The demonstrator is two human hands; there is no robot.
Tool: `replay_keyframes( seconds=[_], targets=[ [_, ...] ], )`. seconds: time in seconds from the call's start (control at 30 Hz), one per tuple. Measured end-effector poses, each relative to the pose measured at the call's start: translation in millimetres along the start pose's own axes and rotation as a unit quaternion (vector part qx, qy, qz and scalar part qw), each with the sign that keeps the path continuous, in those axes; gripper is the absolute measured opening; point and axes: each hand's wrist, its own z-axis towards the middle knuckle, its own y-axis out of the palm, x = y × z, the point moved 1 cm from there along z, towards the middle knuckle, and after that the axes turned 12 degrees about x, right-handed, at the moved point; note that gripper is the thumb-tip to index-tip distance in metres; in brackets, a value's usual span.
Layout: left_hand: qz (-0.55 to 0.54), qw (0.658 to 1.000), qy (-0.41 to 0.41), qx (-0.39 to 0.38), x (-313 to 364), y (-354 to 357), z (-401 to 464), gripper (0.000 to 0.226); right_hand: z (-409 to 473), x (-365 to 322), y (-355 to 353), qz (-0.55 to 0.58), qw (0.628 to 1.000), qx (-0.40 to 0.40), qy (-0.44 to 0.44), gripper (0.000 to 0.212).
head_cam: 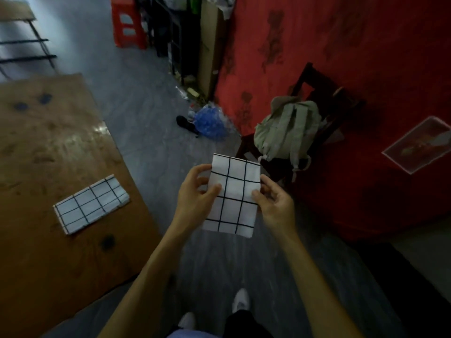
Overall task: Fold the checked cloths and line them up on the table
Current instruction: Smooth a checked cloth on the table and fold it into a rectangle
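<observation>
I hold a folded white cloth with a black check (234,191) in the air over the floor, to the right of the table. My left hand (195,193) pinches its left edge, thumb on the front. My right hand (273,201) pinches its right edge the same way. A second folded checked cloth (91,203) lies flat on the brown wooden table (48,142), near the table's right edge, turned at a slant.
A dark chair (324,106) with a pale green backpack (285,128) stands ahead on the right by a red wall. A blue plastic bag (210,120) and litter lie on the grey floor. A red stool (128,23) stands far back.
</observation>
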Motion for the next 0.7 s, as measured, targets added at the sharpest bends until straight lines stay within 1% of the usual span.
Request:
replay_keyframes(
  seconds=[0.17, 0.33, 0.43, 0.57, 0.63, 0.7],
  targets=[
    [0.028, 0.997, -0.002, 0.067, -12, 40, 59, 0.043, 95, 11, 30, 0.015, 0.998, -0.068, -0.009, 0.044],
    [0.047, 0.982, 0.010, 0.182, -2, 74, 110, 0.038, 185, 1, 58, 0.018, 0.985, -0.168, -0.020, 0.046],
    [0.043, 0.966, 0.030, 0.254, 17, 85, 126, 0.039, 226, -25, 80, 0.020, 0.973, -0.227, -0.039, 0.050],
    [0.036, 0.940, 0.033, 0.338, 34, 76, 148, 0.040, 254, -53, 127, 0.022, 0.945, -0.322, -0.052, 0.051],
    [0.042, 0.923, 0.033, 0.381, 36, 64, 159, 0.040, 258, -58, 153, 0.020, 0.930, -0.360, -0.066, 0.052],
    [0.042, 0.910, 0.021, 0.412, 32, 51, 169, 0.041, 262, -59, 181, 0.016, 0.916, -0.396, -0.059, 0.053]
  ],
)
